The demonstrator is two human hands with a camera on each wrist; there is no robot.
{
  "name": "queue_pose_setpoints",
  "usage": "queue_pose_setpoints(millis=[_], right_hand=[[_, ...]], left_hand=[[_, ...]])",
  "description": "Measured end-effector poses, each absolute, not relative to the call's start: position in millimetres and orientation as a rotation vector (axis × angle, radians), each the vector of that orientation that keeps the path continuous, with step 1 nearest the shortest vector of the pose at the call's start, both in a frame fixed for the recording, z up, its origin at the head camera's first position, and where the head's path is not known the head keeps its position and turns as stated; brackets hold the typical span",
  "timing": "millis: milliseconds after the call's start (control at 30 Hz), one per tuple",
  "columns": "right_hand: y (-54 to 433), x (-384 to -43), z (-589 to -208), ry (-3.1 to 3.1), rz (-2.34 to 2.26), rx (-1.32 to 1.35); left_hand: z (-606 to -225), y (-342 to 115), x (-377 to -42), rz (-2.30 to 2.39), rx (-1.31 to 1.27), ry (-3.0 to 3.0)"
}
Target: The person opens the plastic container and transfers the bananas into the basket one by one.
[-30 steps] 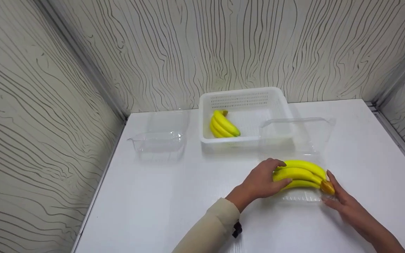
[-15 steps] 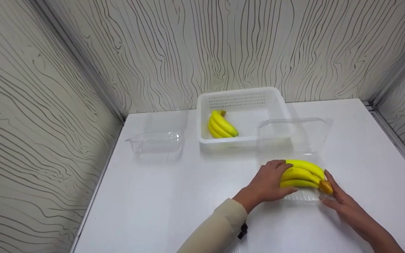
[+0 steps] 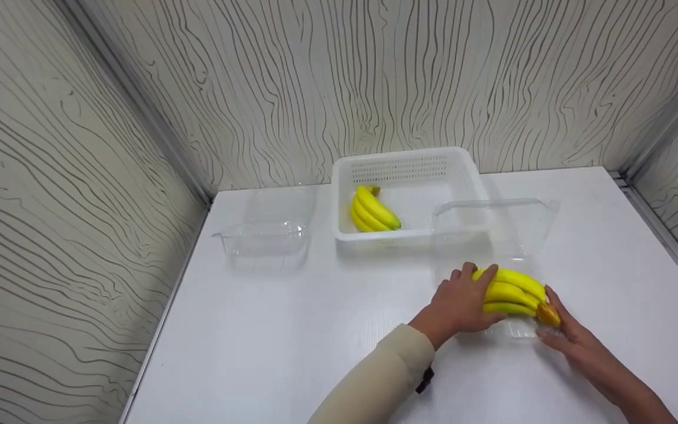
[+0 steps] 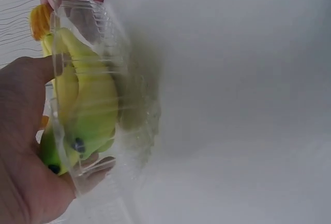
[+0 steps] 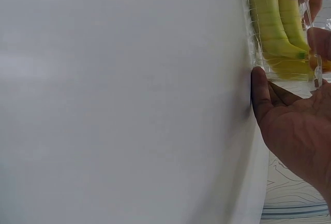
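Note:
A bunch of yellow bananas (image 3: 511,294) lies in a clear plastic clamshell box (image 3: 515,330) at the right of the table, its brown stem pointing right. My left hand (image 3: 459,301) grips the bunch's left end, thumb on the near side and fingers over the far side. In the left wrist view the green banana tips (image 4: 83,141) show through the box wall. At the box's right end my right hand (image 3: 574,333) holds the wall beside the stem, as the right wrist view also shows. The box's lid (image 3: 527,227) stands raised behind.
Behind, against the back wall, stands a white perforated basket (image 3: 462,165) with another banana bunch (image 3: 374,210) inside. A second clear box (image 3: 262,240) sits open at the left. The white table (image 3: 292,341) is enclosed by wood-patterned walls (image 3: 374,76).
My left hand has slid to the right along the bananas, and its fingers now cover more of their left end. The right hand has stayed at the box's right end.

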State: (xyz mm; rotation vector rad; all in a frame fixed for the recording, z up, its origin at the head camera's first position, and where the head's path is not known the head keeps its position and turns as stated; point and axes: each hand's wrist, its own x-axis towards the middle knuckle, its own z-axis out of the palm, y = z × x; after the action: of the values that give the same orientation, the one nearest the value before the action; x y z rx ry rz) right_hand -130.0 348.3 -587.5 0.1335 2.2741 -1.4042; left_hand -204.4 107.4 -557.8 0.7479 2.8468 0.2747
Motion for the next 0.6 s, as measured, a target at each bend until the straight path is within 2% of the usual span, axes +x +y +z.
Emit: queue_pose_setpoints(millis=[267, 600], right_hand=[[349.4, -131.9, -587.4, 2.27, -1.362, 0.15], [347.4, -132.8, -586.4, 2.273, -1.351, 0.148]], left_hand=[[-566.6, 117.3, -208.0, 0.325, 0.604, 2.797], [-564.9, 114.5, -208.7, 0.327, 0.586, 2.776]])
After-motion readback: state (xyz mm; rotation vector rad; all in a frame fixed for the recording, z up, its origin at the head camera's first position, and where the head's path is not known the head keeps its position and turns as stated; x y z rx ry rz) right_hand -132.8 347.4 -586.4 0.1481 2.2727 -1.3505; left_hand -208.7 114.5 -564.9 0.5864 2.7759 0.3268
